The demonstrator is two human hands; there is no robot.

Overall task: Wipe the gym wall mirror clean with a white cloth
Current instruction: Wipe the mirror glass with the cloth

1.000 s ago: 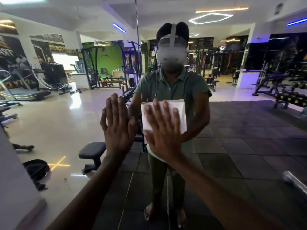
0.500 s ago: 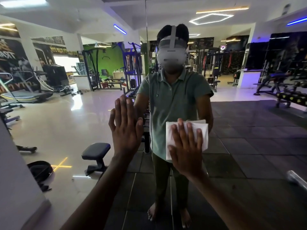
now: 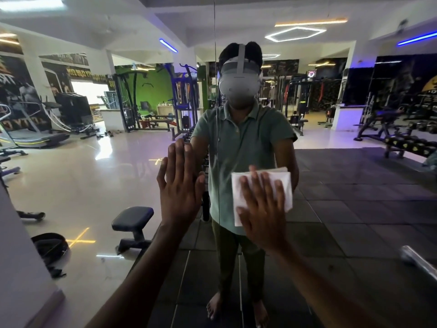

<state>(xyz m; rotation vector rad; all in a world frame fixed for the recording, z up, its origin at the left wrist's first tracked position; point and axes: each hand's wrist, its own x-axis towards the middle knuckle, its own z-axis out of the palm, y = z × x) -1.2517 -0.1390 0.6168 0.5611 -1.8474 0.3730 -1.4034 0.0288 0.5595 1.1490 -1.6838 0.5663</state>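
Cloth (image 3: pixel 261 192) lies flat on mirror (image 3: pixel 354 209) under right hand's (image 3: pixel 262 216) spread fingers (image 3: pixel 256 185).

Over the last second the right hand (image 3: pixel 261 214), flat on the folded white cloth (image 3: pixel 262 194), slid it down and rightward across the wall mirror glass (image 3: pixel 354 197), from chest height in the reflection to waist height.

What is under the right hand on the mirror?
A folded white cloth lies under the right hand, whose straight fingers press it flat against the mirror. The cloth's top, left and right edges show; its middle and the glass behind it are covered.
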